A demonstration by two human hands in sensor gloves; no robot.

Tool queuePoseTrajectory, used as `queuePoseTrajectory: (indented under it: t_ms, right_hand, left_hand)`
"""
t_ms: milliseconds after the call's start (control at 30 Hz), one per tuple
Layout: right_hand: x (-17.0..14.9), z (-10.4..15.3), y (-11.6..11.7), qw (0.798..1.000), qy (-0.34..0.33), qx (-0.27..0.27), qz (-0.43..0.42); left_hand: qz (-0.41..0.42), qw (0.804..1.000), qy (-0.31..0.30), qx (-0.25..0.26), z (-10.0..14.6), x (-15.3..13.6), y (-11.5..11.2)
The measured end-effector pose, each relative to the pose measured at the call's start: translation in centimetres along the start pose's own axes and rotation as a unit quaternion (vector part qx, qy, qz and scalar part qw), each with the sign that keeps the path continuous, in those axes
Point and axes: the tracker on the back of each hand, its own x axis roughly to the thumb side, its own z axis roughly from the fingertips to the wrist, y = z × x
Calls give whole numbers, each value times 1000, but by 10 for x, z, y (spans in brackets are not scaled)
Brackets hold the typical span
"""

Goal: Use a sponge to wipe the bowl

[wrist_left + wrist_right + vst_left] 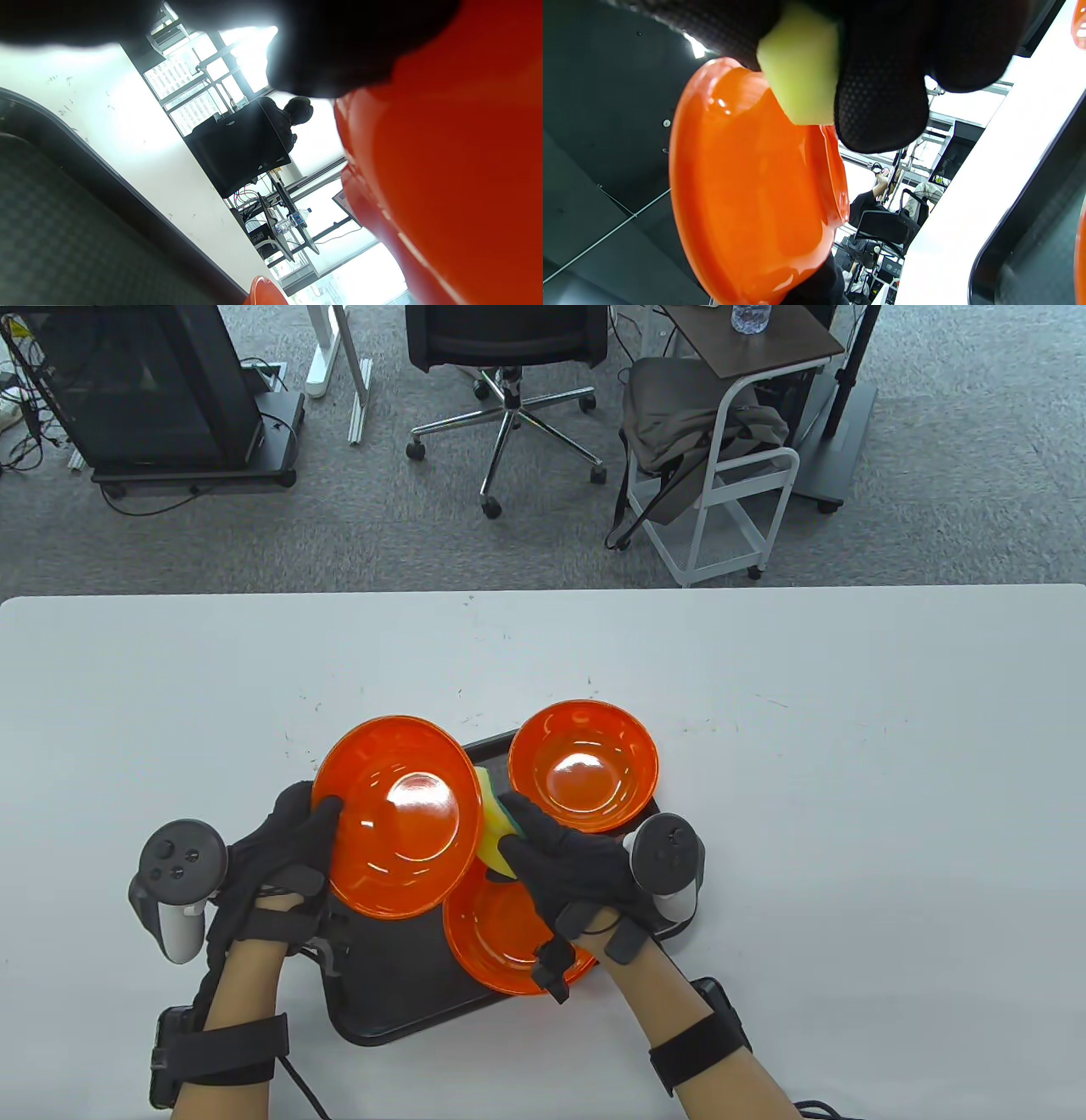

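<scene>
My left hand (284, 848) grips the left rim of an orange bowl (399, 814) and holds it tilted above the black tray (382, 984). From below, that bowl (458, 169) fills the right of the left wrist view. My right hand (564, 865) pinches a yellow-green sponge (495, 831) against the bowl's right outer edge. The right wrist view shows the sponge (801, 67) between my gloved fingers (882, 84), touching the bowl (755, 190).
Two more orange bowls are on the tray: one (584, 765) at its far right, one (509, 942) under my right hand. The white table (848, 814) stretches right and beyond. An office chair (509, 356) and a white cart (738, 475) stand past the table.
</scene>
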Motion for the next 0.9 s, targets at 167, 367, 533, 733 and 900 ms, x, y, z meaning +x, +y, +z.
queuePoseTrajectory:
  t_ms: [167,367,533,733,900]
  right_hand:
    - [-2,1,-14,1000,0,-25,17]
    - [-2,1,-24,999,-1,-50,6]
    - [-1,1,-29,998,-2,-58,3]
    - [0,2,-33,998,-4,-65,0]
    - [0,2,-35,998,-3,-69,-2]
  left_hand:
    - [-21,999,22,35,-1,-9,15]
    - [-28,991,84,101,2,-32,40]
    - [-61,974,135,172,8,-51,64]
    - [-46,951,205,229,17,-76,83]
    - [5,938,245,246,21,-99,86]
